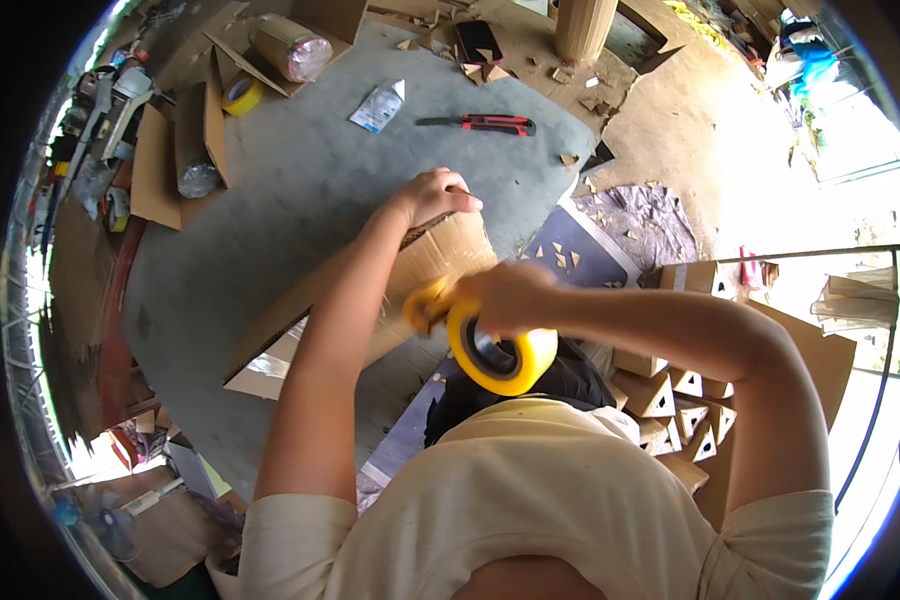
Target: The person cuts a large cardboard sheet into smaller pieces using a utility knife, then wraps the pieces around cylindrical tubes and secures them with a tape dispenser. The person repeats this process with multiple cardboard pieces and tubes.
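A long brown cardboard box (440, 255) lies slantwise on the grey work surface (220, 270), close in front of my body. Over its far end my left hand (438, 197) is closed, fingers curled round the edge. My right hand (510, 295) grips a tape dispenser (428, 305), slightly smeared by motion. It carries a big yellow roll of tape (540, 362) with a dark core. The dispenser's front is at the box's near right side; whether it touches the cardboard I cannot tell. My left forearm covers part of the box.
Beyond the box lie a red and black utility knife (498, 124), a small printed packet (378, 106) and a dark phone (478, 42). A yellow tape roll (242, 95) sits between open cartons at far left. Several triangular cardboard boxes (650, 393) are stacked at my right.
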The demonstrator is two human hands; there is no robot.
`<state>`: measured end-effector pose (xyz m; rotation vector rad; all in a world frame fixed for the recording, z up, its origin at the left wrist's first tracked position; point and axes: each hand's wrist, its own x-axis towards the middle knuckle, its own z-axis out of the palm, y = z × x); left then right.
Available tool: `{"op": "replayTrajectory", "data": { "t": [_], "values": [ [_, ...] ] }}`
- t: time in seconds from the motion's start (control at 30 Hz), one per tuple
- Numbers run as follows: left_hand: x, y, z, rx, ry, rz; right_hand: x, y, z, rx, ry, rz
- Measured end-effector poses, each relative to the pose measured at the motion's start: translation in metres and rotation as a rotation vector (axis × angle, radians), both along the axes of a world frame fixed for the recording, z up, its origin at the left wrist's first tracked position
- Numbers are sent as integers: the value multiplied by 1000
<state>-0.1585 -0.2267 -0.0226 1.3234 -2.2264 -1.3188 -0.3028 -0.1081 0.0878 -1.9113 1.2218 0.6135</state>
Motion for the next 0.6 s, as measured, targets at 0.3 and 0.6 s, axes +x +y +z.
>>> {"op": "replayTrajectory", "data": {
  "t": [0.3,0.6],
  "values": [
    [-1,59,26,-103,-531,269,-39,16,1,-247,-151,116],
    [107,-47,49,-138,-335,401,-141,-45,-5,-309,-394,-490]
  ]
}}
